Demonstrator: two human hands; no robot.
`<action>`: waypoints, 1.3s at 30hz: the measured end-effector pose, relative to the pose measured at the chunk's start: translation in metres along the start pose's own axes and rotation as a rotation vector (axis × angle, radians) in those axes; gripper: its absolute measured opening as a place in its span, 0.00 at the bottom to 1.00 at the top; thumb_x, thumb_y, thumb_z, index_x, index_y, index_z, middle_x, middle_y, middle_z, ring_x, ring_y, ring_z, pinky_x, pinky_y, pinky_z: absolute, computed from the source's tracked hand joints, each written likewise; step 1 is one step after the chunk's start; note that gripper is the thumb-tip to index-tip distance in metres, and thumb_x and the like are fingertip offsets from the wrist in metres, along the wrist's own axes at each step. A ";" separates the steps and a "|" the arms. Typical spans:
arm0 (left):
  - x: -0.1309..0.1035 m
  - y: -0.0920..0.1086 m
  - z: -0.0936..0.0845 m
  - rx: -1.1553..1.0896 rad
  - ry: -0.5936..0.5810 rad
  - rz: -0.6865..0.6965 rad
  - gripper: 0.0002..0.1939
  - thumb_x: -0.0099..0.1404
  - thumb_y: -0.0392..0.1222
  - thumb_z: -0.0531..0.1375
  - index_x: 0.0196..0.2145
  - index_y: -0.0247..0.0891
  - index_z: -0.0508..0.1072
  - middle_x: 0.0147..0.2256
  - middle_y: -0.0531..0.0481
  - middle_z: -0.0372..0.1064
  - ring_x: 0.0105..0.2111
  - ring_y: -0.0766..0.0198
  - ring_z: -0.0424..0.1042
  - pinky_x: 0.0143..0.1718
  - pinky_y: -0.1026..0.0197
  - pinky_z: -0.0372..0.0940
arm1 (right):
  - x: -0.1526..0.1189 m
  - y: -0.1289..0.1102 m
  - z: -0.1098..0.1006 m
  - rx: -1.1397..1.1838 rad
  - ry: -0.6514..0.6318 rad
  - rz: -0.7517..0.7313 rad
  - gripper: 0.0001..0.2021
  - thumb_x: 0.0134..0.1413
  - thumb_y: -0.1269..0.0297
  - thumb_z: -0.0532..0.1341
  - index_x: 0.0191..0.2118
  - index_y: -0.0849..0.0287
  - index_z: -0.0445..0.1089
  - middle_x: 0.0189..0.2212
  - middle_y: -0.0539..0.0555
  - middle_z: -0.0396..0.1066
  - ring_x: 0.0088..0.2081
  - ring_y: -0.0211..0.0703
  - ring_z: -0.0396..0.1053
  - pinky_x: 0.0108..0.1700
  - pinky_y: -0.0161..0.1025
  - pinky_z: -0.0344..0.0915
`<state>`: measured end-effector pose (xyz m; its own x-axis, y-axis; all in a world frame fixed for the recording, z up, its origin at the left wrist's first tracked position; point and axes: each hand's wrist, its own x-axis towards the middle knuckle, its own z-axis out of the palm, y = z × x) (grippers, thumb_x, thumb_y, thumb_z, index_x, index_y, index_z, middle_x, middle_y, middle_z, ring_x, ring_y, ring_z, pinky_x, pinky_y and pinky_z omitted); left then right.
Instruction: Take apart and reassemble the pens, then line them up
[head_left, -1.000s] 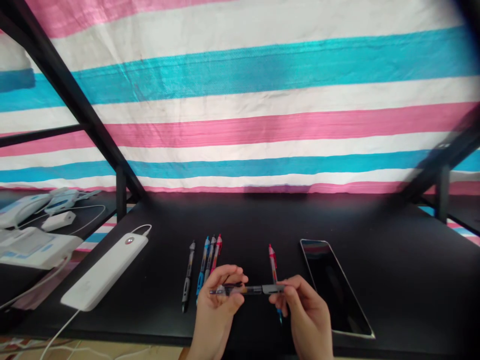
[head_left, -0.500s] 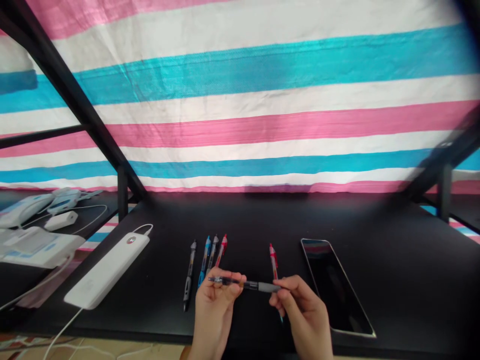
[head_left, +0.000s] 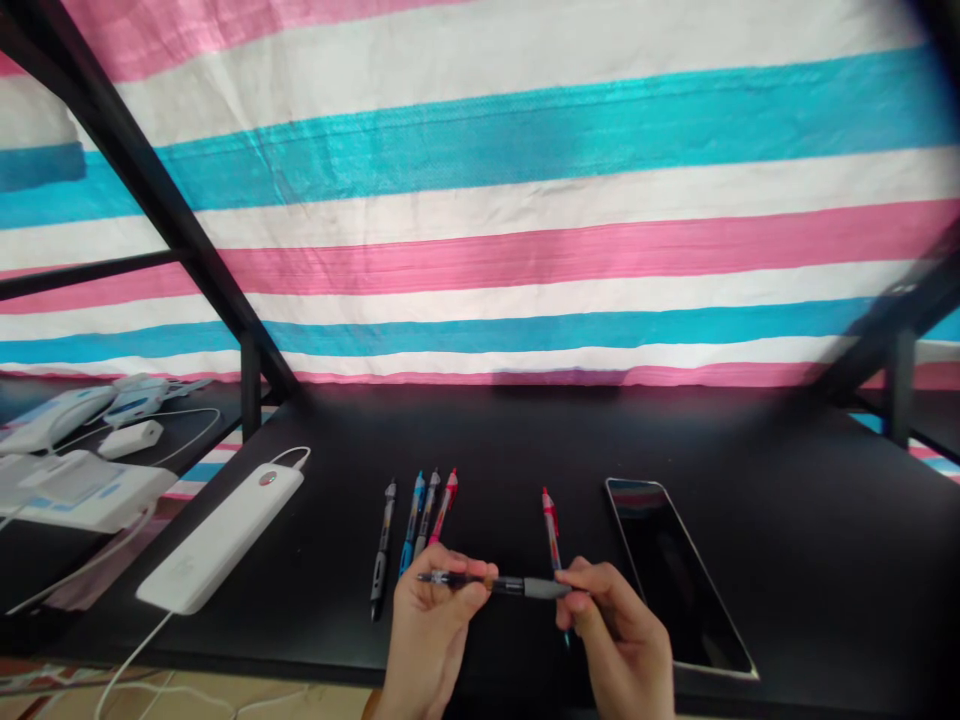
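A black ballpoint pen with a grey grip [head_left: 517, 586] lies level between my two hands, above the near part of the desk. My left hand [head_left: 439, 620] pinches its clear barrel near the clip end, and my right hand [head_left: 611, 625] pinches the tip end past the grey grip. Beyond my left hand rest a black pen [head_left: 383, 550], a blue pen [head_left: 413, 520], another dark pen [head_left: 428, 505] and a pink-red pen [head_left: 445, 503], their lower ends partly hidden except the leftmost. A red pen [head_left: 551, 520] lies just behind my right hand, which covers part of it.
A smartphone [head_left: 679, 575] with a dark screen lies right of my hands. On the left is a white power bank [head_left: 221, 540] with a cable. White devices [head_left: 97, 490] and cords sit on the side table. Striped sheeting [head_left: 525, 240] hangs behind the black desk [head_left: 510, 430].
Both hands and the held pen have shifted slightly down in the picture, the right hand also a little rightward. The whole view has drifted slightly. The grip on the pen looks the same.
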<state>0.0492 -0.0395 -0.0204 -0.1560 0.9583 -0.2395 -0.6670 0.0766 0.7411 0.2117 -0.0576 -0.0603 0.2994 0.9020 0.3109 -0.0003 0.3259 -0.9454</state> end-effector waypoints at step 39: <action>-0.005 -0.015 0.007 0.191 0.023 0.116 0.15 0.45 0.45 0.80 0.28 0.37 0.83 0.31 0.45 0.81 0.29 0.61 0.78 0.31 0.64 0.72 | 0.007 -0.006 0.008 0.128 0.038 0.297 0.08 0.56 0.59 0.69 0.34 0.58 0.81 0.20 0.52 0.77 0.23 0.40 0.71 0.27 0.33 0.70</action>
<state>0.0651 -0.0434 -0.0261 -0.2421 0.9572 -0.1584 -0.4936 0.0190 0.8695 0.2066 -0.0511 -0.0513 0.3040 0.9525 0.0174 -0.2117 0.0853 -0.9736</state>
